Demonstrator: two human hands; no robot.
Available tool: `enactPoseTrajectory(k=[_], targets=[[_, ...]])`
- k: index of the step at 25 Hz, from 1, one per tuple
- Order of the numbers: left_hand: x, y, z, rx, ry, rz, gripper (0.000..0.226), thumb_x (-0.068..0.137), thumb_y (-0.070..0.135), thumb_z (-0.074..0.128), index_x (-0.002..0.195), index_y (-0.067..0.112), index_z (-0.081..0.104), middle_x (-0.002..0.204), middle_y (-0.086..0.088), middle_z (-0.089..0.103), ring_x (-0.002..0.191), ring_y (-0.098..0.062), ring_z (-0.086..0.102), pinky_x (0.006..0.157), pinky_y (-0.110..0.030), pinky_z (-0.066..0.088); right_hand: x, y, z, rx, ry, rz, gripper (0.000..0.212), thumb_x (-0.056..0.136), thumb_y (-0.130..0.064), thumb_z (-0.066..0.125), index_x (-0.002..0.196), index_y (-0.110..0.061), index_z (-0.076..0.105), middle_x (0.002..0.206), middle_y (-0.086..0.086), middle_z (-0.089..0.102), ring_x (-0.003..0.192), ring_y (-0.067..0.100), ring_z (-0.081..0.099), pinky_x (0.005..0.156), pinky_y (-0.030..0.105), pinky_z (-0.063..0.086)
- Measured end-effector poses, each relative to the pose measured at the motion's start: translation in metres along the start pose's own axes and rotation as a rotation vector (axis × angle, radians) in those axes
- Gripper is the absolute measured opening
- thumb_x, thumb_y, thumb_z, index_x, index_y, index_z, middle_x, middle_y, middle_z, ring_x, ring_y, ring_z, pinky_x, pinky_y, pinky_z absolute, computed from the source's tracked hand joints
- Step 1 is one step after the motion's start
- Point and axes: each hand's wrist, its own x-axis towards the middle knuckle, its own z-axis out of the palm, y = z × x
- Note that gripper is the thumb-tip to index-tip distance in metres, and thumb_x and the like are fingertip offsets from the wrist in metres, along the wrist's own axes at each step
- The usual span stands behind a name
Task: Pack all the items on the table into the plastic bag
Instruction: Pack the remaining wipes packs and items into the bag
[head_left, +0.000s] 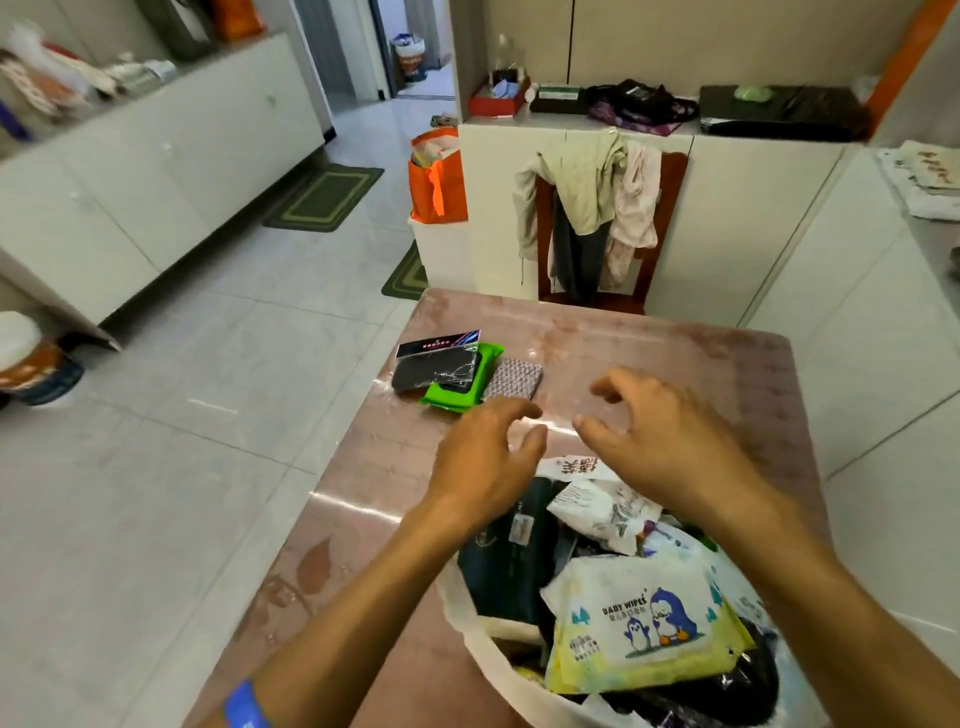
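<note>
A white plastic bag (480, 642) lies open on the pink table (675, 353) at the near edge, stuffed with a baby wipes pack (639, 629), dark items and white packets. On the table's far left lie a black packaged item (436, 364), a green pack (462, 387) under it and a patterned pouch (511, 379). My left hand (483, 462) and my right hand (660, 426) hover over the table just beyond the bag, fingers loosely curled, holding nothing.
A wooden chair (592, 228) draped with clothes stands at the table's far end against white cabinets. An orange bag (436, 182) sits on a white box to the left. Tiled floor with green mats runs along the left.
</note>
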Motion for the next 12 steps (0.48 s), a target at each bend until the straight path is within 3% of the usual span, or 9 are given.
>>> enactPoseTrajectory(k=[2, 4, 7, 9, 12], targets=[[0.026, -0.039, -0.010, -0.117, 0.070, -0.159, 0.030, 0.091, 0.032, 0.061, 0.119, 0.023, 0.066, 0.114, 0.002, 0.071, 0.093, -0.009, 0.064, 0.082, -0.033, 0.056, 0.038, -0.008, 0.023, -0.034, -0.100, -0.026, 0.041, 0.087, -0.047, 0.057, 0.122, -0.026, 0.055, 0.120, -0.002, 0.064, 0.100, 0.018, 0.060, 0.082, 0.042, 0.054], [0.050, -0.080, -0.012, -0.063, 0.080, -0.279, 0.032, 0.087, 0.025, 0.064, 0.119, 0.022, 0.065, 0.113, -0.003, 0.072, 0.090, -0.017, 0.066, 0.081, -0.034, 0.055, 0.076, -0.009, 0.047, -0.075, -0.204, -0.014, 0.040, 0.086, -0.046, 0.059, 0.121, -0.026, 0.056, 0.118, -0.002, 0.064, 0.095, 0.018, 0.059, 0.079, 0.038, 0.052], [0.092, -0.147, 0.001, 0.111, 0.017, -0.363, 0.043, 0.080, 0.019, 0.063, 0.123, 0.019, 0.061, 0.121, -0.010, 0.067, 0.105, -0.031, 0.062, 0.084, -0.037, 0.050, 0.143, -0.004, 0.090, -0.132, -0.318, 0.035, 0.044, 0.082, -0.042, 0.061, 0.123, -0.025, 0.056, 0.122, 0.000, 0.063, 0.092, 0.018, 0.056, 0.072, 0.033, 0.047], [0.119, -0.183, 0.018, 0.203, -0.037, -0.408, 0.054, 0.078, 0.024, 0.062, 0.131, 0.018, 0.052, 0.128, -0.012, 0.060, 0.113, -0.034, 0.056, 0.086, -0.041, 0.049, 0.186, 0.005, 0.122, -0.148, -0.369, 0.077, 0.050, 0.081, -0.038, 0.062, 0.127, -0.023, 0.053, 0.128, 0.003, 0.061, 0.099, 0.023, 0.058, 0.074, 0.033, 0.046], [0.156, -0.214, 0.051, 0.371, -0.099, -0.416, 0.086, 0.076, 0.043, 0.067, 0.149, 0.021, 0.026, 0.149, -0.014, 0.035, 0.129, -0.038, 0.038, 0.095, -0.050, 0.042, 0.239, 0.021, 0.168, -0.221, -0.362, 0.099, 0.063, 0.080, -0.031, 0.064, 0.139, -0.024, 0.041, 0.136, 0.005, 0.054, 0.108, 0.028, 0.058, 0.078, 0.035, 0.049]])
